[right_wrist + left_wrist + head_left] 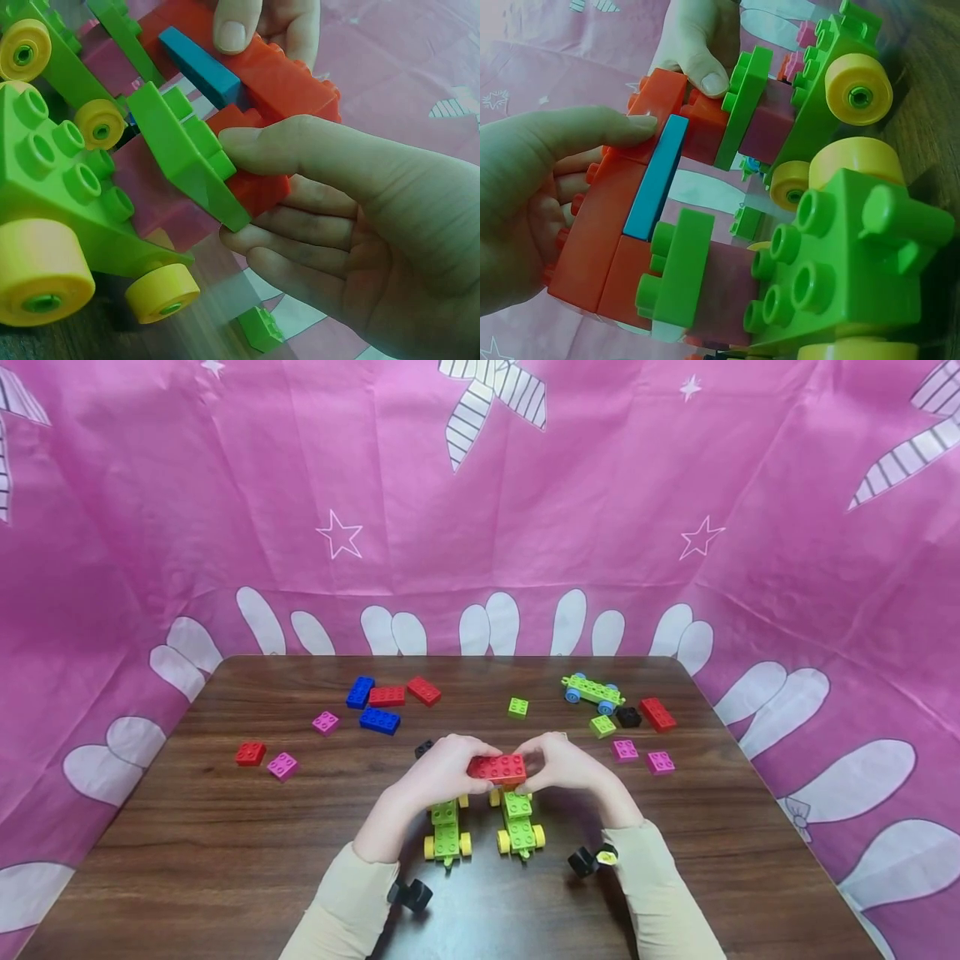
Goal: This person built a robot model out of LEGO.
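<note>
Red bricks (501, 768), pinching fingers (630, 130), 2 yellow-wheeled bases (521, 836)

Dk wood worktop (225, 843); pink cloth (435, 543) behind & either side, w/ wht petals (259, 620) nr worktop's far edge, striped bows (468, 418) & stars (340, 535) well above it.

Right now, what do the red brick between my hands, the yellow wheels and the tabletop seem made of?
The red brick is probably hard plastic, smooth with moulded studs. The yellow wheels look like satin plastic, treadless with a soft sheen. The tabletop shows wood grain and glare: varnished wood or laminate, unclear which.
</note>
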Demonstrator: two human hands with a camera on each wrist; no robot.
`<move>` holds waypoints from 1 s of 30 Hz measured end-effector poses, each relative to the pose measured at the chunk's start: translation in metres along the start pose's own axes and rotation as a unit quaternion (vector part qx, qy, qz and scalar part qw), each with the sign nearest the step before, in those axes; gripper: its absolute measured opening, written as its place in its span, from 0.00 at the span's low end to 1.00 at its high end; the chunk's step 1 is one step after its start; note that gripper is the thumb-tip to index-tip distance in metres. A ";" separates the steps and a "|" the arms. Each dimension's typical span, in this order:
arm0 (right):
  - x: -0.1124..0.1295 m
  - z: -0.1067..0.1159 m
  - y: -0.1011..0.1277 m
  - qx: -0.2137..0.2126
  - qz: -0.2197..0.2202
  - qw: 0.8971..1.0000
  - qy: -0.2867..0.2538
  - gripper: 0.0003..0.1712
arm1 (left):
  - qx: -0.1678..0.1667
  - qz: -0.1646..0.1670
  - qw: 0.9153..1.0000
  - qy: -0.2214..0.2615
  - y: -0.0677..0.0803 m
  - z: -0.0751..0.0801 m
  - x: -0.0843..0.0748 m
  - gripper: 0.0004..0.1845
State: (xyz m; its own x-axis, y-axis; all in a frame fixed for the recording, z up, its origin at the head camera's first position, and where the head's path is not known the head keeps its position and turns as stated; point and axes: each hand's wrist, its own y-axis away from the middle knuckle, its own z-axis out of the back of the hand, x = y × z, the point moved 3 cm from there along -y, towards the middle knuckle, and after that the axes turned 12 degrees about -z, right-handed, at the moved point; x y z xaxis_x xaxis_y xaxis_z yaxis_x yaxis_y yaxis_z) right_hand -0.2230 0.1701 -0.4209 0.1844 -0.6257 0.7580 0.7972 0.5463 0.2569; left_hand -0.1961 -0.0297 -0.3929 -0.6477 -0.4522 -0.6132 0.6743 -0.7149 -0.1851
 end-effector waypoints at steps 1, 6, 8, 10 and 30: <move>-0.001 0.000 0.000 0.000 0.000 1.000 0.000 0.16 | 0.000 0.001 1.000 0.000 0.000 0.000 0.000 0.22; 0.000 -0.002 -0.002 0.000 0.000 1.000 0.005 0.15 | -0.003 0.004 1.000 -0.001 -0.001 -0.001 -0.001 0.22; 0.001 -0.002 -0.002 -0.001 -0.001 1.000 0.011 0.15 | -0.003 0.007 1.000 -0.004 -0.001 -0.001 -0.001 0.22; 0.001 -0.002 -0.002 -0.001 0.001 1.000 0.017 0.15 | -0.003 0.008 1.000 -0.008 -0.002 -0.002 -0.001 0.22; 0.002 0.000 -0.001 0.003 0.003 1.000 0.023 0.15 | -0.003 0.012 1.000 -0.007 -0.002 -0.002 -0.002 0.22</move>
State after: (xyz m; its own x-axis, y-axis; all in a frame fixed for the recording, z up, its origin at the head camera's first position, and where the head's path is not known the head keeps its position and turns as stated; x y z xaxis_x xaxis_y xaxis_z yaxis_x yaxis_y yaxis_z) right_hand -0.2238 0.1683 -0.4201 0.2154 -0.6465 0.7319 0.7921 0.5540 0.2563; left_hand -0.1959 -0.0262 -0.3933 -0.6368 -0.4759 -0.6066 0.6913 -0.7008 -0.1759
